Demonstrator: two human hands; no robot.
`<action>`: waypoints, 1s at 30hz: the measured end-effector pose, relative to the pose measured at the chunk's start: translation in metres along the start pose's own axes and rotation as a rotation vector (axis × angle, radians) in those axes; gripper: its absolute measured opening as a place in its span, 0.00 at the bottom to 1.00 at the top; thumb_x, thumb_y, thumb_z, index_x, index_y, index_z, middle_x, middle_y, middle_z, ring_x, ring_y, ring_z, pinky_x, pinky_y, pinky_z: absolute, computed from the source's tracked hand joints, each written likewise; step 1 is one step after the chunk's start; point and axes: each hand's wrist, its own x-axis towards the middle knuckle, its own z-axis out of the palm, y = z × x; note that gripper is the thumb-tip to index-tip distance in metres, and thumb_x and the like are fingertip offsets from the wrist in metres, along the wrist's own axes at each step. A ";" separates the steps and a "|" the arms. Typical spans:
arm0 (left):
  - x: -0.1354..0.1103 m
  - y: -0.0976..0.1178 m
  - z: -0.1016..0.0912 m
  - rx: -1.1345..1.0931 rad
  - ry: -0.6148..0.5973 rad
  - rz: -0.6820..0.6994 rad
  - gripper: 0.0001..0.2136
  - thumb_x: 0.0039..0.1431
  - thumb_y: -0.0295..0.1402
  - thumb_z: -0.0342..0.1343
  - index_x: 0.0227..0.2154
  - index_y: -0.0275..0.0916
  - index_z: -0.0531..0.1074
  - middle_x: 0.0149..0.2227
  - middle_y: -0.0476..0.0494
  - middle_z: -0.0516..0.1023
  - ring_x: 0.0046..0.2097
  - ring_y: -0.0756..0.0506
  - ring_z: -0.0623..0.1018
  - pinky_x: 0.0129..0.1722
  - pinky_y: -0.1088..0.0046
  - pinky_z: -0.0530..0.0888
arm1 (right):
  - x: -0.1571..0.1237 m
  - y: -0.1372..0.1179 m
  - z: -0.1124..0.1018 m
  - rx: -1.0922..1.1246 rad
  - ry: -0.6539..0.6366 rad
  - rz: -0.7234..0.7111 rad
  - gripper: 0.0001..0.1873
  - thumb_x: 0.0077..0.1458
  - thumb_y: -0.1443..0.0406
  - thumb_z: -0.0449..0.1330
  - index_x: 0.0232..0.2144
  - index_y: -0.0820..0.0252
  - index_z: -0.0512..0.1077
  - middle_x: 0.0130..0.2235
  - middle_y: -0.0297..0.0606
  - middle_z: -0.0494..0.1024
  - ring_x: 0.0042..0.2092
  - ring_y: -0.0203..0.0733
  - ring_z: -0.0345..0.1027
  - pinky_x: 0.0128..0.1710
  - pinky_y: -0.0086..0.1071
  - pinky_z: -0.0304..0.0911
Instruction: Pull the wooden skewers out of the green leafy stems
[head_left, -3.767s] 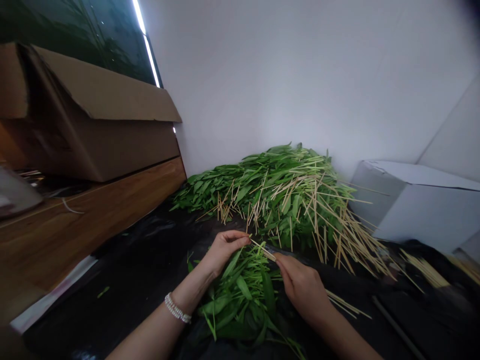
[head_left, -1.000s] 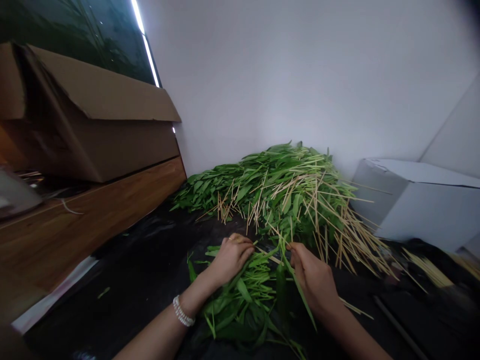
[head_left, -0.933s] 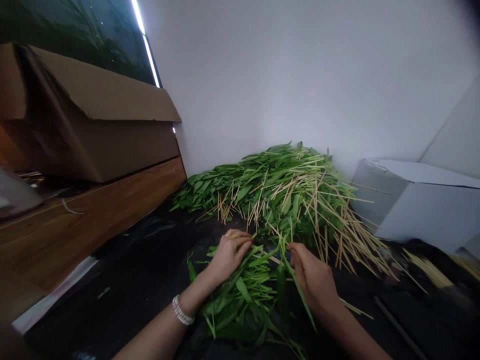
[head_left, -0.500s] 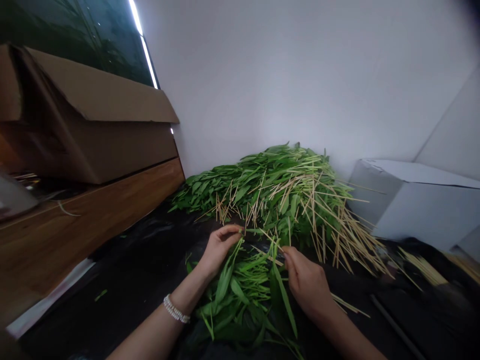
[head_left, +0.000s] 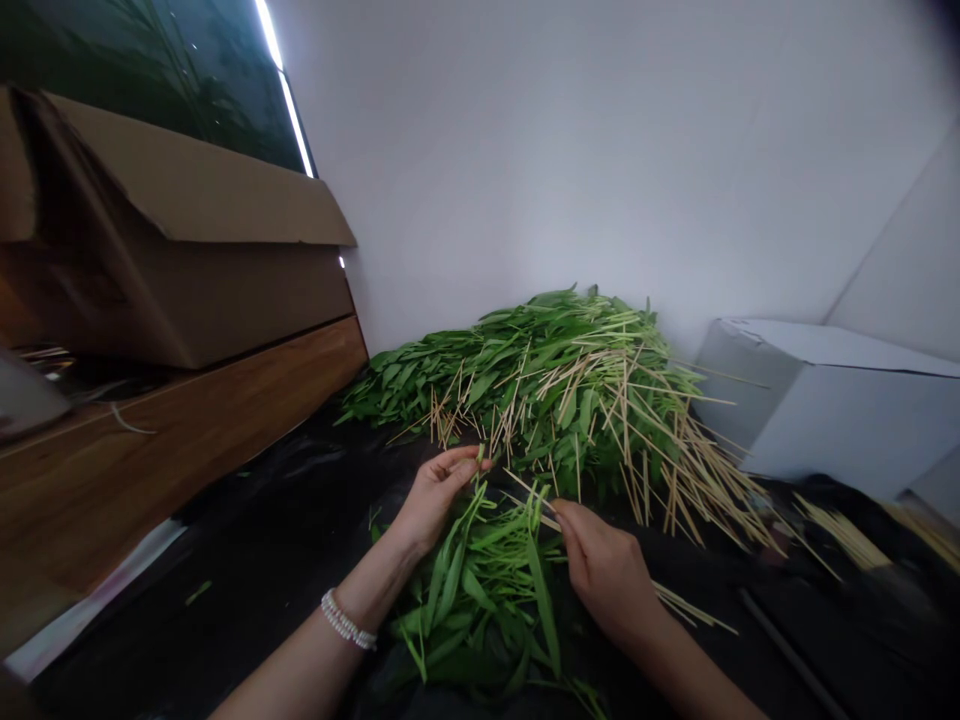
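My left hand [head_left: 435, 497], with a white beaded bracelet at the wrist, pinches a short green stem [head_left: 481, 456] upright between thumb and fingertips. Its long narrow leaves appear to hang below the hand. Facing it, my right hand [head_left: 604, 562] grips a thin wooden skewer [head_left: 523, 487] whose tip points up and left. A green leafy stem [head_left: 541, 580] hangs on or against that skewer, just before my fingers. Skewer tip and left-hand stem are apart. Beneath both hands lies a small heap of leafy green stems [head_left: 506, 575].
Against the white wall lies a large pile of leafy greens [head_left: 487, 350] with many skewers [head_left: 701, 475] through it. An open cardboard box [head_left: 247, 300] stands left on a wooden surface [head_left: 247, 420]; a white box [head_left: 862, 420] stands right. Black sheeting [head_left: 247, 570] covers the work surface.
My right hand has shifted left with the skewer and its hanging stem. The stem in my left hand now points upward, its end showing above my fingertips.
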 end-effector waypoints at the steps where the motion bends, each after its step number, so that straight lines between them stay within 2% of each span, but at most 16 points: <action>1: 0.000 -0.001 0.000 0.003 -0.013 -0.001 0.15 0.43 0.34 0.68 0.36 0.36 0.77 0.32 0.42 0.82 0.33 0.49 0.79 0.34 0.76 0.71 | 0.000 0.000 0.001 -0.005 -0.004 -0.009 0.14 0.62 0.70 0.45 0.43 0.62 0.69 0.36 0.40 0.78 0.37 0.39 0.74 0.37 0.28 0.66; 5: 0.000 -0.005 0.000 0.029 -0.055 0.006 0.13 0.43 0.33 0.68 0.33 0.35 0.78 0.32 0.41 0.82 0.35 0.47 0.80 0.38 0.75 0.71 | -0.003 0.000 0.003 -0.004 -0.044 -0.012 0.15 0.61 0.70 0.45 0.45 0.63 0.69 0.37 0.41 0.78 0.40 0.40 0.74 0.41 0.29 0.67; 11: 0.000 -0.008 -0.002 0.033 -0.088 -0.003 0.12 0.44 0.32 0.68 0.33 0.36 0.78 0.33 0.42 0.83 0.37 0.47 0.80 0.42 0.73 0.72 | -0.003 -0.002 0.002 -0.011 -0.097 -0.001 0.17 0.61 0.71 0.45 0.47 0.62 0.70 0.35 0.41 0.78 0.38 0.41 0.74 0.39 0.31 0.68; 23: -0.001 -0.011 -0.002 0.088 -0.103 -0.005 0.12 0.45 0.33 0.67 0.34 0.35 0.78 0.34 0.41 0.83 0.37 0.47 0.80 0.44 0.73 0.71 | -0.004 -0.001 0.005 -0.038 -0.127 0.017 0.18 0.61 0.71 0.44 0.47 0.61 0.70 0.37 0.41 0.78 0.40 0.40 0.74 0.41 0.30 0.67; 30: -0.002 -0.008 0.000 0.199 -0.102 0.031 0.13 0.45 0.35 0.67 0.35 0.34 0.78 0.34 0.40 0.83 0.37 0.44 0.80 0.45 0.68 0.72 | -0.004 -0.001 0.004 -0.062 -0.153 0.020 0.18 0.61 0.71 0.44 0.48 0.61 0.69 0.37 0.41 0.78 0.40 0.41 0.74 0.40 0.31 0.68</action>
